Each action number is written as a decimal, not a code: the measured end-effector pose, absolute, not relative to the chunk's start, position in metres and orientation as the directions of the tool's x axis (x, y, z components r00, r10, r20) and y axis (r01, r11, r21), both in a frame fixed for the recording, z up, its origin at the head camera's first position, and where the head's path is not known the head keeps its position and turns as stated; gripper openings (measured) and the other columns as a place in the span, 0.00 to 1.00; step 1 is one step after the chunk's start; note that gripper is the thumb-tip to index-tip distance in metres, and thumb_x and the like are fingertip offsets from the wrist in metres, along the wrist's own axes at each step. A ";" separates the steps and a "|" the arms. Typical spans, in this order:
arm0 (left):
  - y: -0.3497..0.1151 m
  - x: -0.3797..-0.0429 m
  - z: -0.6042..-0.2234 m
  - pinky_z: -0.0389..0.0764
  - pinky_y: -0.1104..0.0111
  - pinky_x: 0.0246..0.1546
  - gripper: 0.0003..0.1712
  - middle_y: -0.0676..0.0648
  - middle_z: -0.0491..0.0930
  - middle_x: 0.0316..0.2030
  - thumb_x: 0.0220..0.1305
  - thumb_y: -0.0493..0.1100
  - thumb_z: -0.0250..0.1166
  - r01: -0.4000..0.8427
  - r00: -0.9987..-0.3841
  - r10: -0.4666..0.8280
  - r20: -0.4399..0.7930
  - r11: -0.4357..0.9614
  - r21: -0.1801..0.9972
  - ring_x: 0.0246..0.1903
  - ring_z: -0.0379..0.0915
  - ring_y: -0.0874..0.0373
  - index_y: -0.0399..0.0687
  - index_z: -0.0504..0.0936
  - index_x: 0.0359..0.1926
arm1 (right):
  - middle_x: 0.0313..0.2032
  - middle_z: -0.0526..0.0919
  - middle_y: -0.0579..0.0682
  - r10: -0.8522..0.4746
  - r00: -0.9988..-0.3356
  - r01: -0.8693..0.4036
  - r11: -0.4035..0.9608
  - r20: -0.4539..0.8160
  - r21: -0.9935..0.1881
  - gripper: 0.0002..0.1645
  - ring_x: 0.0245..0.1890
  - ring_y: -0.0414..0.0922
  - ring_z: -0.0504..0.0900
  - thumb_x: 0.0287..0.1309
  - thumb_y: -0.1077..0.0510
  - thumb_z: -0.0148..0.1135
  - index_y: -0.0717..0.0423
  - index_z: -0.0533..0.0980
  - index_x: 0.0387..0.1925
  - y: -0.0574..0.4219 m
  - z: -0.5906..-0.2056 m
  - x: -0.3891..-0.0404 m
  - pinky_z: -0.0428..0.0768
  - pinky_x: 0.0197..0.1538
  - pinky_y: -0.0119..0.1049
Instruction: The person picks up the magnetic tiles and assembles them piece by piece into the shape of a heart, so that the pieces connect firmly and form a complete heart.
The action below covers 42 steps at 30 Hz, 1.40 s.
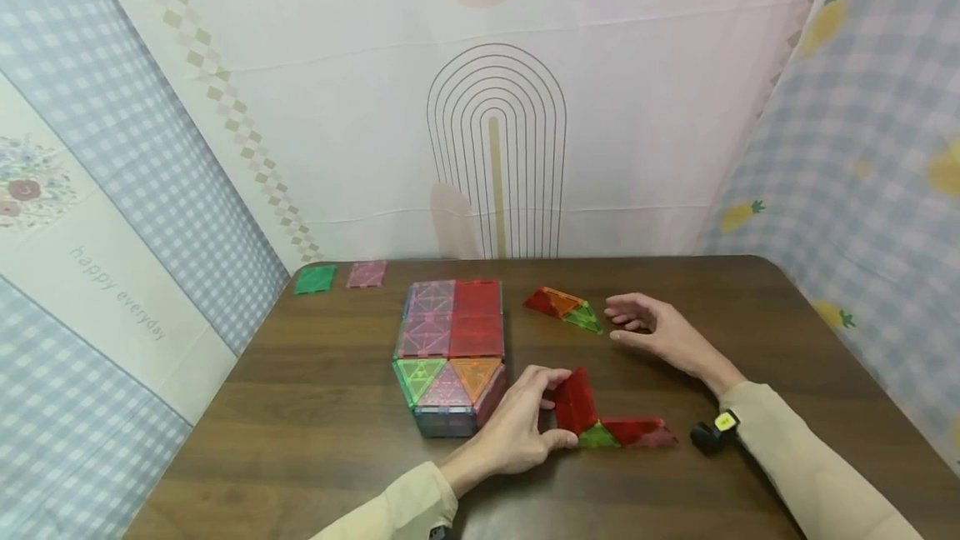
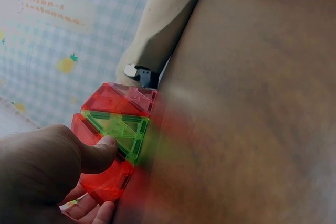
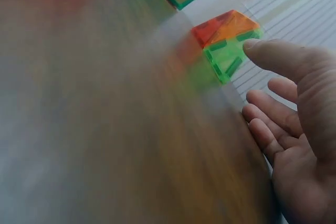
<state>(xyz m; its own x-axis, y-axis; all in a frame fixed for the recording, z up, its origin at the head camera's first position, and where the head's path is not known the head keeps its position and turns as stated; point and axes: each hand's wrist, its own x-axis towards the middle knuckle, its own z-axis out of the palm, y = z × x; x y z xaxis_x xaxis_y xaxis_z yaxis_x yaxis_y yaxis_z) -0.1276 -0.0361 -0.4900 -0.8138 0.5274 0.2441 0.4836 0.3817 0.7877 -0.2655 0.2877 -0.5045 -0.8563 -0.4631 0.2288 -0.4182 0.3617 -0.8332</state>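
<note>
My left hand (image 1: 517, 427) holds a joined group of translucent magnetic tiles at its left end. In the left wrist view the thumb lies by the green triangle (image 2: 118, 129), with fingers at the lower red tile (image 2: 107, 179). A red panel (image 1: 575, 402) of this group stands upright; a red and pink part (image 1: 637, 432) extends right. My right hand (image 1: 660, 333), fingers loosely bent and holding nothing, hovers just right of a second tile group (image 1: 562, 307) in red, orange and green. Left of my left hand sits a closed block of magnetic tiles (image 1: 450, 340), topped with pink, red, green and orange.
A green square tile (image 1: 315, 279) and a pink square tile (image 1: 367, 274) lie flat at the back left of the brown wooden table (image 1: 315, 407). Patterned cloth (image 1: 637, 107) hangs behind the table and along both sides.
</note>
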 end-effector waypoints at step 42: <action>-0.039 -0.124 -0.489 0.83 0.73 0.62 0.46 0.43 0.74 0.67 0.64 0.36 0.83 0.516 -0.798 0.542 0.263 0.389 0.763 0.66 0.76 0.54 0.42 0.70 0.78 | 0.41 0.90 0.41 -0.321 -0.890 -0.453 0.536 0.325 -0.712 0.09 0.37 0.39 0.86 0.76 0.60 0.72 0.42 0.87 0.51 0.323 -0.510 -0.184 0.85 0.38 0.34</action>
<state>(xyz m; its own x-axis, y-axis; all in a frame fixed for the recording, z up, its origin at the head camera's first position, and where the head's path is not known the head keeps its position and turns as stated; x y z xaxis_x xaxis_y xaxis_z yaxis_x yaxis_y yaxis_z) -0.1240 -0.0387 -0.4888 -0.7984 0.5417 0.2629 0.5155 0.3894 0.7633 -0.1840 0.3227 -0.5102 -0.8897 -0.3211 0.3246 -0.4533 0.5357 -0.7124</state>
